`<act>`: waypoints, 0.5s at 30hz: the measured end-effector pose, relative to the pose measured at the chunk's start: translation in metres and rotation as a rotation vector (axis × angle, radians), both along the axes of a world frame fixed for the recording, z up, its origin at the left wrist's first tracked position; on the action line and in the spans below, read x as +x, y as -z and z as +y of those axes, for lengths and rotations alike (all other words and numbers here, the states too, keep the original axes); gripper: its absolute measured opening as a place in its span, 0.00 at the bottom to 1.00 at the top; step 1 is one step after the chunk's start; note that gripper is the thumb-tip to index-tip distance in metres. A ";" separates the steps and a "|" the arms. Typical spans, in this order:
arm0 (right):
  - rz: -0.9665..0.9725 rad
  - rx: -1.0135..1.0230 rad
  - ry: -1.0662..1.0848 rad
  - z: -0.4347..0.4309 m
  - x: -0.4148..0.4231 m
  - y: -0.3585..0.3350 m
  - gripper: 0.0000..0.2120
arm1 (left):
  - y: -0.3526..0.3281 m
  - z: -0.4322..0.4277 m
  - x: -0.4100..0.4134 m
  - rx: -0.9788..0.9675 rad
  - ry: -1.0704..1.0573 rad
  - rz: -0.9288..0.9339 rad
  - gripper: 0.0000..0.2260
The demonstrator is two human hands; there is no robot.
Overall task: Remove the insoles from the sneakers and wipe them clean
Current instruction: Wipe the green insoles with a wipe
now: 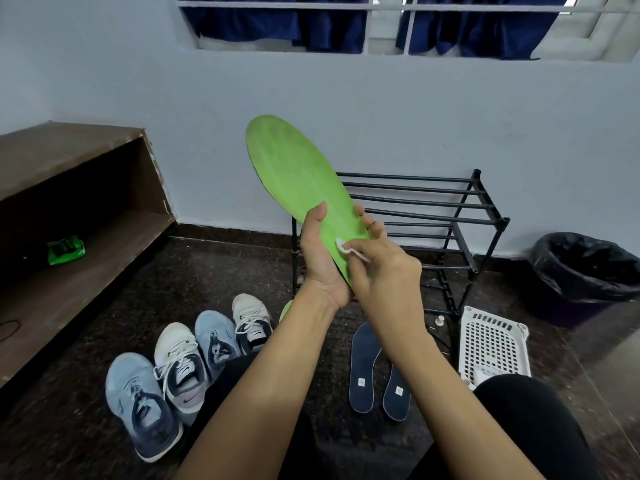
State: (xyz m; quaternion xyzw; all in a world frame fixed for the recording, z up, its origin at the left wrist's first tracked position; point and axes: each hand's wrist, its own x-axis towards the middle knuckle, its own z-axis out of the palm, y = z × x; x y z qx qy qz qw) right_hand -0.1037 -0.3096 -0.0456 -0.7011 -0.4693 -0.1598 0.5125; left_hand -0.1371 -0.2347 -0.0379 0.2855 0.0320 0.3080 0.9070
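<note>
Head view: left hand (320, 258) grips flat green foam insole (298, 178) upright, exposing it; right hand (384, 271) pinches small white wipe (348, 248) against it.

We found a dark speckled floor (225, 271) carrying four sneakers (180, 368) in a row on the left, blue and white by turns. Two navy insoles (362, 368) lay side by side near a white perforated basket (493, 344). A black rack (450, 216) and a lined bin (585, 271) stood by the wall.
</note>
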 end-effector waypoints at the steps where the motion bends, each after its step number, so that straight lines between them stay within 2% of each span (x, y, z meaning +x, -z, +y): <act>1: -0.034 -0.032 0.033 -0.001 0.000 0.002 0.07 | -0.001 0.001 -0.001 -0.007 -0.016 -0.004 0.20; 4: -0.050 -0.094 0.016 -0.010 -0.005 0.008 0.07 | -0.001 0.009 -0.004 -0.025 -0.054 -0.019 0.21; 8: -0.015 -0.022 -0.103 -0.013 -0.013 0.005 0.06 | -0.002 0.016 -0.006 -0.010 -0.084 -0.026 0.21; 15: -0.008 -0.002 0.006 -0.002 -0.002 0.004 0.07 | 0.000 0.008 -0.003 0.043 -0.083 0.039 0.20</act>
